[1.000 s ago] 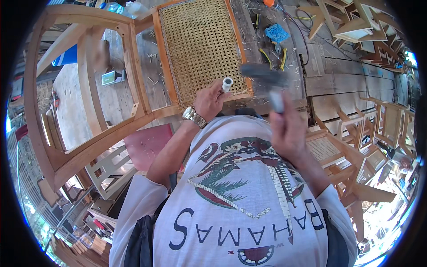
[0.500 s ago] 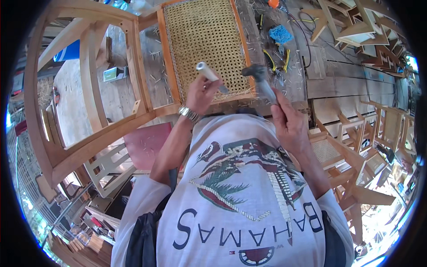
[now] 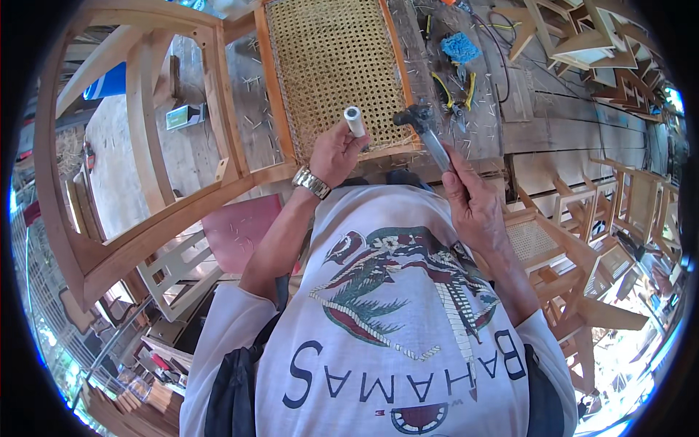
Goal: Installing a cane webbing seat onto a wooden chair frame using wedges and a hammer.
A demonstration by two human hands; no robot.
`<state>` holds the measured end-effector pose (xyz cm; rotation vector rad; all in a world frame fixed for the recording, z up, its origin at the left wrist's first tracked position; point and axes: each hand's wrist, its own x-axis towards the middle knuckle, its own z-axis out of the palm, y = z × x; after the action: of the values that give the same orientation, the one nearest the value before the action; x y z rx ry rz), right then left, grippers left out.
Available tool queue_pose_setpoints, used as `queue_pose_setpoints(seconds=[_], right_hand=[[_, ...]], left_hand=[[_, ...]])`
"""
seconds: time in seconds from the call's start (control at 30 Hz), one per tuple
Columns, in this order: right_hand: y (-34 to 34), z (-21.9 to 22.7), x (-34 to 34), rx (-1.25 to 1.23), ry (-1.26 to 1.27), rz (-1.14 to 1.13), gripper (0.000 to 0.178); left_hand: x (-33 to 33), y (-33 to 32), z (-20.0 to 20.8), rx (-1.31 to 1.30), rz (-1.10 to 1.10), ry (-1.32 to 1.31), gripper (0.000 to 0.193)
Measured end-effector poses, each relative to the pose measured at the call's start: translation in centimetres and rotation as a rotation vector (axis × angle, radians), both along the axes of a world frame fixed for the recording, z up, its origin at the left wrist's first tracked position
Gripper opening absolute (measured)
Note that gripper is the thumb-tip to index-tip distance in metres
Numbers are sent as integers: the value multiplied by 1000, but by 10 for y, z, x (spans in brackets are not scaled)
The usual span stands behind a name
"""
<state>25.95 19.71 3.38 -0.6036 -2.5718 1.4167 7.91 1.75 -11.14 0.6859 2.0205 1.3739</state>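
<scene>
My left hand (image 3: pixel 333 156), with a metal watch on its wrist, is closed round a white tube-shaped handle (image 3: pixel 356 125). Its dark, hollow-looking end points up, and whatever extends below the fingers is hidden. Gripped by the handle in my right hand (image 3: pixel 473 195) is a hammer (image 3: pixel 431 140), its dark head raised near the right corner of the frame. Both hands are over the near edge of a woven cane panel (image 3: pixel 335 65) set in an orange-brown wooden frame (image 3: pixel 274 95).
A large wooden chair frame (image 3: pixel 153 226) stands at the left. Pliers (image 3: pixel 470 95), a blue cloth (image 3: pixel 459 48) and cane scraps lie right of the panel. Farther right are several wooden chair frames (image 3: pixel 568 255). A small box (image 3: pixel 185 116) sits at the left.
The white handle's upper end has swung right and stands more upright. My left hand has shifted slightly right with it. The hammer has moved only a little.
</scene>
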Motion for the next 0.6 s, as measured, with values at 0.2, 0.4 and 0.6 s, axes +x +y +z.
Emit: queue_pose_setpoints(seconds=[0.2,0.4,0.6], right_hand=[[-11,25,-10,-5,143,-2,47],[-14,-3,-4,19,-62,77,43],[-12,-17,-9,215,95,133,41]], left_hand=[[7,7,5,-72,-128,272,23],[8,8,12,-109,-163,343,22],[4,3,6,-58,-129,179,19]])
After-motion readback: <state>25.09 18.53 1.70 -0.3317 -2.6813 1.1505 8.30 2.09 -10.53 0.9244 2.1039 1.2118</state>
